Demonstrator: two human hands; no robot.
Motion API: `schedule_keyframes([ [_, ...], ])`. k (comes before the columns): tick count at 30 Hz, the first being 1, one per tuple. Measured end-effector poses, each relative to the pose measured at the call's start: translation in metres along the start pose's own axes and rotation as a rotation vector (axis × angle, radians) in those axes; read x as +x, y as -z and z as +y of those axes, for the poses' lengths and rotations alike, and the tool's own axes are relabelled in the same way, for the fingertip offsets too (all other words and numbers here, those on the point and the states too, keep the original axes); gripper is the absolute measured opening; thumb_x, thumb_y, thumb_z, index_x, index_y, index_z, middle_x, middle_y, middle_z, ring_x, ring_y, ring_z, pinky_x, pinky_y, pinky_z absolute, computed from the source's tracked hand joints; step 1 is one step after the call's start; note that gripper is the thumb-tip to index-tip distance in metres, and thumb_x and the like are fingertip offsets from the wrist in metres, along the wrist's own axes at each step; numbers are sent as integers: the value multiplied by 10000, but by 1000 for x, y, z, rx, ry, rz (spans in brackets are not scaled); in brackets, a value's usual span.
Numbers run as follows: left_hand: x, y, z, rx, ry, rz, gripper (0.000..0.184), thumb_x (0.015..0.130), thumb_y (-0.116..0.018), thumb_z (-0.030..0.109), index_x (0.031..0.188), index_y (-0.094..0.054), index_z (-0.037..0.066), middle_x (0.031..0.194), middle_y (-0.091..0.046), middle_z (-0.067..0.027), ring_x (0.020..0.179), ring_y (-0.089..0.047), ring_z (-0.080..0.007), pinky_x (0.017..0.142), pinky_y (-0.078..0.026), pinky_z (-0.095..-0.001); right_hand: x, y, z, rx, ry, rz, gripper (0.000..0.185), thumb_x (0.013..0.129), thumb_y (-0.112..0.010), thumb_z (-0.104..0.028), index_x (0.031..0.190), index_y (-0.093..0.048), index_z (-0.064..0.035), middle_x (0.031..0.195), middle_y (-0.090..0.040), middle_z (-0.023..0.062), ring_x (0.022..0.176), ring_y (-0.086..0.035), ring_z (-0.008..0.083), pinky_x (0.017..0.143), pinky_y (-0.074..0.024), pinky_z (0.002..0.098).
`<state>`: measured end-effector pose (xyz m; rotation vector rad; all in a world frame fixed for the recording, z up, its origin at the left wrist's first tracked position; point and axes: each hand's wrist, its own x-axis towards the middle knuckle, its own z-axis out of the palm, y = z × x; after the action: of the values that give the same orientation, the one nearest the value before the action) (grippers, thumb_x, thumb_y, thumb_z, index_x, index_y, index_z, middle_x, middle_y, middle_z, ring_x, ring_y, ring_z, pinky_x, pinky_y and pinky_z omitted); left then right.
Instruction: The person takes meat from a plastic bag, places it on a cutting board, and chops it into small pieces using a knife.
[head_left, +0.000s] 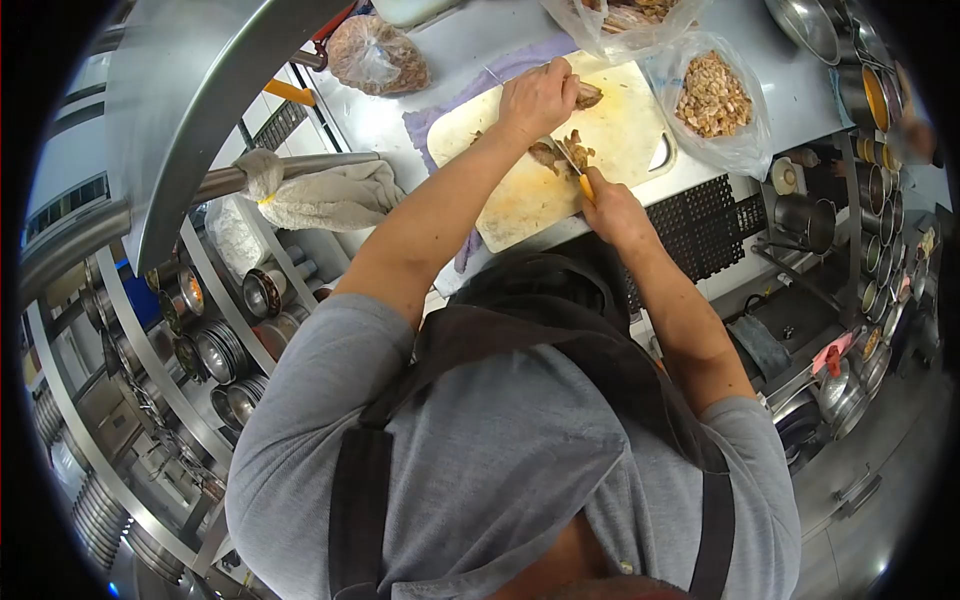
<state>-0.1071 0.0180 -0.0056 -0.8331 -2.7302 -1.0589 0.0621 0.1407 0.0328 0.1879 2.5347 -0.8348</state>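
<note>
Over the far half of the cutting board (510, 215), grasping with the left hand (535, 102) a brown piece (589, 96), apparently meat, with knuckles upward and fingers curled down; hard to tell how tightly, with the fingertips mostly hidden. Jutting out of that grasp toward the board's right edge, with long axis running roughly crosswise; nearer to the left hand than to the right. Just off the board's near edge, clenched around the yellow handle of a knife (588, 188): the right hand (614, 212), with no visible gap between fingers and handle. From there, slanting across the near edge toward the far left corner, with the blade among brown cut pieces (578, 150) in the middle of the board; on the near side of the left hand, and on the far side of the right. Farther out, along the board's left and far edges, a purple cloth (418, 128) on the metal table (480, 28). Just beside the right edge, an open bag of chopped pieces (714, 95); past the far edge, another bag (630, 16); beyond the far left corner, a filled clear bag (378, 60).
</note>
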Motion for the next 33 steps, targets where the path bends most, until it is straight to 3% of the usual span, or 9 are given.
schedule_keyframes([
  [7, 9, 3, 4, 36, 20, -38, 210, 946, -546, 286, 960, -547, 76, 747, -680, -159, 693, -655, -374, 620, -513, -485, -3, 10, 2, 39, 48, 20, 330, 877, -601, -190, 1163, -502, -59, 852, -652, 295, 850, -634, 468, 765, -497, 541],
  [10, 12, 25, 16, 25, -17, 60, 207, 943, -552, 282, 962, -556, 76, 736, -679, -157, 693, -657, -375, 630, -516, -484, -8, 18, -12, 35, 3, 4, 330, 877, -611, -186, 1159, -504, -52, 856, -650, 297, 855, -631, 470, 770, -495, 535],
  [13, 7, 38, 14, 6, 13, 69, 199, 937, -562, 276, 948, -559, 77, 718, -673, -156, 690, -658, -374, 623, -517, -484, -12, 18, -16, 73, 98, 53, 311, 877, -604, -173, 1144, -504, -50, 827, -638, 304, 833, -622, 478, 743, -485, 534],
  [18, -8, 28, -3, 77, 41, 72, 174, 921, -580, 254, 926, -564, 81, 700, -667, -148, 659, -657, -362, 587, -514, -476, -5, 8, -16, -8, 100, -11, 402, 875, -629, -158, 1243, -496, -64, 871, -656, 292, 873, -639, 458, 769, -500, 522],
  [33, -7, 16, -12, 122, 45, 48, 162, 923, -568, 263, 926, -575, 101, 670, -664, -135, 638, -658, -351, 579, -517, -472, 5, 2, -7, 15, 79, -12, 395, 856, -618, -183, 1221, -511, -79, 844, -659, 273, 844, -644, 452, 765, -506, 526],
])
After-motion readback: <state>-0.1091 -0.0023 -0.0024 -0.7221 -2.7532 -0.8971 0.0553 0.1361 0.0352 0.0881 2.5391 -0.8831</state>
